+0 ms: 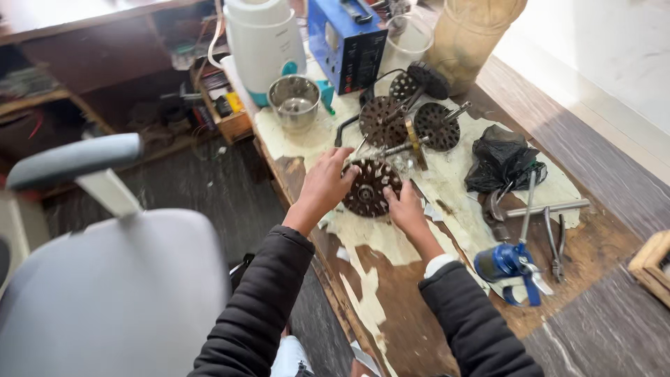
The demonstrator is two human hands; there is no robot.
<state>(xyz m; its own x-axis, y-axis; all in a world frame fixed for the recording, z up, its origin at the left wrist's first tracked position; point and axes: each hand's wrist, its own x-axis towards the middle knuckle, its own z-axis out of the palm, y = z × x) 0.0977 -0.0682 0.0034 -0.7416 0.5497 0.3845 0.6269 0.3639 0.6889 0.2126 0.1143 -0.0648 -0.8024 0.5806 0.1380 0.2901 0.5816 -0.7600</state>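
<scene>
From the head camera, both hands meet on a dark round perforated disc (370,187) that lies flat near the front edge of the worn wooden counter (593,244), on peeling pale paper. The left hand (326,183) has its grip curled over the disc's left rim, fingers spread across the top. The right hand (405,206) presses on the disc's right edge with fingers bent; how tightly it clasps cannot be told. Just behind the disc lie more perforated discs on metal shafts (412,122), clustered together. Further back stand a steel bowl (294,101), a white appliance (264,38) and a blue box-shaped machine (347,42). To the right sit a crumpled black plastic bag (504,159), a metal rod (548,207), pliers (556,244) and a blue tool (509,264). A grey chair (112,279) fills the lower left
</scene>
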